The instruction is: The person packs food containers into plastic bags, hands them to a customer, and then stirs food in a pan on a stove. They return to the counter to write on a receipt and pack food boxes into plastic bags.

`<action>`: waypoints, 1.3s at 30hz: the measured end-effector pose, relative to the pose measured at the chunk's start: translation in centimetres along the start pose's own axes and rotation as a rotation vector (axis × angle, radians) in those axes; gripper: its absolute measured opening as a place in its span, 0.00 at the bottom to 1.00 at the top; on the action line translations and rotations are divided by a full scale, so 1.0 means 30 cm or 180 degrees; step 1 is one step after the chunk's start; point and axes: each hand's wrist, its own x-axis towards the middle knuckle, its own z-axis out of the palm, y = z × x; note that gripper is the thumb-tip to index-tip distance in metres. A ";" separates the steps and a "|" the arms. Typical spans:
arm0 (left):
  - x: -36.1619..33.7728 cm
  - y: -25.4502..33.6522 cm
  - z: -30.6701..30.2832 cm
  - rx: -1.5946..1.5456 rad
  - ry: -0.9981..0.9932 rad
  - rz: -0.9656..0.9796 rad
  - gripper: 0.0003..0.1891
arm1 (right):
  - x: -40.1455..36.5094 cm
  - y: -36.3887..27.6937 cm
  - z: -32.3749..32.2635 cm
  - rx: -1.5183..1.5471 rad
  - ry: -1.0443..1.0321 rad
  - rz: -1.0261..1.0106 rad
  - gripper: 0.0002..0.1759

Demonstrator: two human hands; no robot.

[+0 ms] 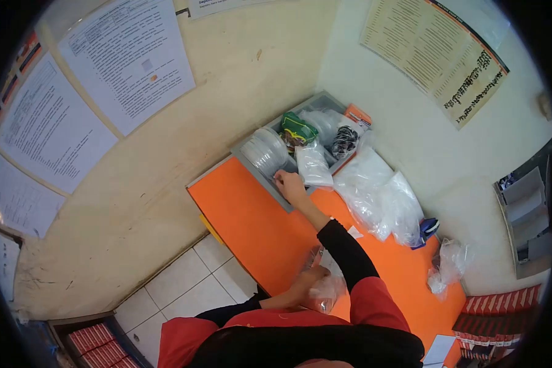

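My left hand (pixel 305 286) is closed on a clear plastic bag (pixel 330 293) at the front of the orange table, close to my body. What the bag contains is hard to make out. My right hand (pixel 290 186) reaches forward to the near edge of a grey divided tray (pixel 282 200). Its fingers are bent together just below a stack of round clear plastic lids (pixel 265 151); anything between them is too small to name. To its right, a folded pack of white plastic bags (pixel 313 163) leans over the tray's edge.
The tray also has a green packet (pixel 299 129) and a bundle of dark bands (pixel 345 141). Clear plastic bags (pixel 380 195), a blue item (pixel 429 231) and another bag (pixel 449 265) line the right of the orange table (pixel 251 214). Walls border the back.
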 end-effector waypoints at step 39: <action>0.078 0.069 -0.105 -0.2247 -0.0309 -0.1373 0.16 | -1.031 -0.277 -0.316 0.3297 0.1671 0.1952 0.09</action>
